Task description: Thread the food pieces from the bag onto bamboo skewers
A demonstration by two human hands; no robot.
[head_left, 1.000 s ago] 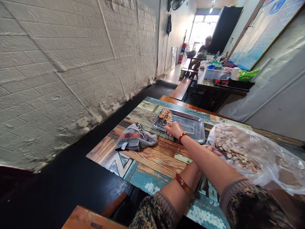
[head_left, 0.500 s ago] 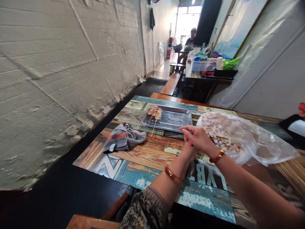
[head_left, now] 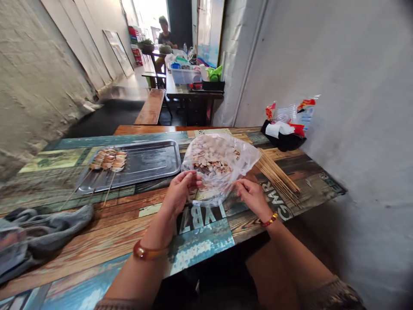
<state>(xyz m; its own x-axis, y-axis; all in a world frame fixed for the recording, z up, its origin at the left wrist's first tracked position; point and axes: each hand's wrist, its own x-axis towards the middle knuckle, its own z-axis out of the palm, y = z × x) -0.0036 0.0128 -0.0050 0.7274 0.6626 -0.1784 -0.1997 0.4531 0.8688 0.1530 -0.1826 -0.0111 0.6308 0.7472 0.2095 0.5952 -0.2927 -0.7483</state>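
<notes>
A clear plastic bag (head_left: 247, 150) full of pale, brown-edged sliced pieces of food (head_left: 209, 148) lies open on the table in front of me. At the bag's near left edge is my left hand (head_left: 180, 189), its fingers loosely curved and apart against the plastic. My right hand (head_left: 253, 198) pinches the bag's near right edge between thumb and fingers. To the left, a metal tray (head_left: 151, 161) bears several skewers of the threaded food (head_left: 109, 159), their sticks reaching over its near rim. Loose bamboo skewers (head_left: 279, 174) lie right of the bag.
A grey towel (head_left: 61, 224) lies on the patterned wooden table (head_left: 122, 237) at left. A black container (head_left: 284, 140) with packets stands at the back right by the wall. Beyond are a bench (head_left: 151, 106), another table with a plastic bin (head_left: 183, 76), and a seated person (head_left: 164, 36).
My hands, crossed together before, have parted to either side of the bag, and the right one has taken its edge. The view has turned right, bringing the loose skewers and black container into sight.
</notes>
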